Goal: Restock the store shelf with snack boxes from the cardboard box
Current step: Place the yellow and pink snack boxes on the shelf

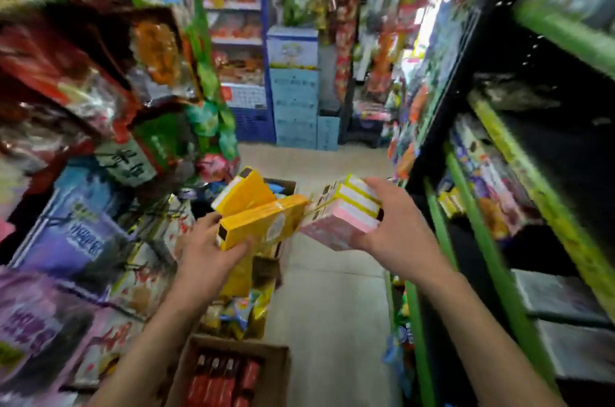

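Nearest you, at the bottom edge of the view, sits an open brown cardboard carton of red packets [229, 373] on the floor. Above it, your left hand [213, 253] grips two flat yellow snack boxes [259, 213], fingers curled round them. Your right hand [389, 223] clasps a stack of pink and yellow-white snack boxes [346, 213], thumb under, fingers over the top. Beyond them stands the open brown cardboard box [283, 185] you draw from. Nothing in hand is shelved yet; the green-edged store shelf [492, 240] on your right shows dark gaps, so I judge the restocking only partway done.
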Demonstrator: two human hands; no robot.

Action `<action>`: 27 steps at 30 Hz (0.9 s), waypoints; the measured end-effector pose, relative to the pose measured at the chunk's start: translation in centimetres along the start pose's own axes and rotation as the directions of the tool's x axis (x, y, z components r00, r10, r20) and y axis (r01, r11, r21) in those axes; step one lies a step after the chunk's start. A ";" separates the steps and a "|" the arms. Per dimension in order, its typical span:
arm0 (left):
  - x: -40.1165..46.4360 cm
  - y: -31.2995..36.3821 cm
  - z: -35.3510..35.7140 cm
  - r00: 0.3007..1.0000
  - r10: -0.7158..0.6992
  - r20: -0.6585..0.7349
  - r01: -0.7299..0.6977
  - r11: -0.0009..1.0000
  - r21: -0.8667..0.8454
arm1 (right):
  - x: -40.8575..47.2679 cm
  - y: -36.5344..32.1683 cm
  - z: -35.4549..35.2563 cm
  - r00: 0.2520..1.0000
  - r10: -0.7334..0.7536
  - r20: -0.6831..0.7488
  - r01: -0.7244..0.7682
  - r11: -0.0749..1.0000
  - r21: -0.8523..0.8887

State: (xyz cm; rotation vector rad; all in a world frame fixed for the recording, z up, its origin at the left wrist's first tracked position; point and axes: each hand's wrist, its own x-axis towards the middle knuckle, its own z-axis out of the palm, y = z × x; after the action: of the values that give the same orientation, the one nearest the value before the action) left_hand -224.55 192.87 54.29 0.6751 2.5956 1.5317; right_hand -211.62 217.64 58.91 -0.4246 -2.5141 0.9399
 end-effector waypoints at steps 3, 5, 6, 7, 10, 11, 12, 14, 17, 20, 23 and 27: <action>3.3 3.9 3.8 0.996 0.080 0.040 -0.079 0.996 -0.047 | -0.3 2.2 -4.1 0.989 0.019 -0.149 -0.029 0.997 -0.067; 5.4 6.4 6.5 0.988 0.123 0.097 -0.113 0.988 -0.106 | -0.4 3.9 -6.6 0.974 0.022 -0.227 -0.054 0.989 -0.135; 6.4 7.5 7.8 0.981 0.148 0.125 -0.131 0.982 -0.138 | -0.5 4.7 -7.7 0.963 0.018 -0.270 -0.065 0.984 -0.165; 7.4 8.7 9.1 0.974 0.175 0.146 -0.152 0.976 -0.159 | -0.5 5.4 -8.7 0.950 0.017 -0.310 -0.079 0.979 -0.190; 9.7 11.5 12.9 0.956 0.245 0.163 -0.212 0.958 -0.192 | -0.7 7.0 -11.3 0.912 0.027 -0.410 -0.120 0.972 -0.203; 10.4 12.4 14.0 0.950 0.257 0.176 -0.219 0.952 -0.213 | -0.7 7.3 -12.1 0.898 0.023 -0.439 -0.127 0.970 -0.209; 11.2 13.1 15.1 0.946 0.258 0.197 -0.207 0.947 -0.245 | -0.7 7.6 -12.8 0.885 0.018 -0.465 -0.137 0.965 -0.222; 12.7 14.2 17.1 0.947 0.210 0.243 -0.130 0.943 -0.307 | -0.8 8.1 -13.9 0.858 0.008 -0.513 -0.162 0.953 -0.255; 15.0 15.8 20.1 0.947 0.119 0.297 0.014 0.911 -0.412 | -0.5 8.7 -14.8 0.820 -0.038 -0.571 -0.165 0.940 -0.299; 17.9 17.4 23.4 0.924 0.071 0.376 0.165 0.814 -0.557 | 0.5 9.9 -15.2 0.793 -0.121 -0.596 -0.186 0.885 -0.427; 21.3 18.7 27.1 0.877 0.065 0.477 0.329 0.642 -0.693 | 1.9 11.6 -15.2 0.755 -0.227 -0.615 -0.232 0.786 -0.573; 26.1 20.6 31.9 0.733 0.154 0.662 0.507 0.524 -0.684 | 3.4 14.1 -13.9 0.717 -0.322 -0.619 -0.343 0.610 -0.714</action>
State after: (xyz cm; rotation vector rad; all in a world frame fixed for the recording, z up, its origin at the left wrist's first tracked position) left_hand -232.78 237.82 60.00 0.5933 1.1064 1.7555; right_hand -205.97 236.92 59.81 -0.8699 -1.9995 -0.4469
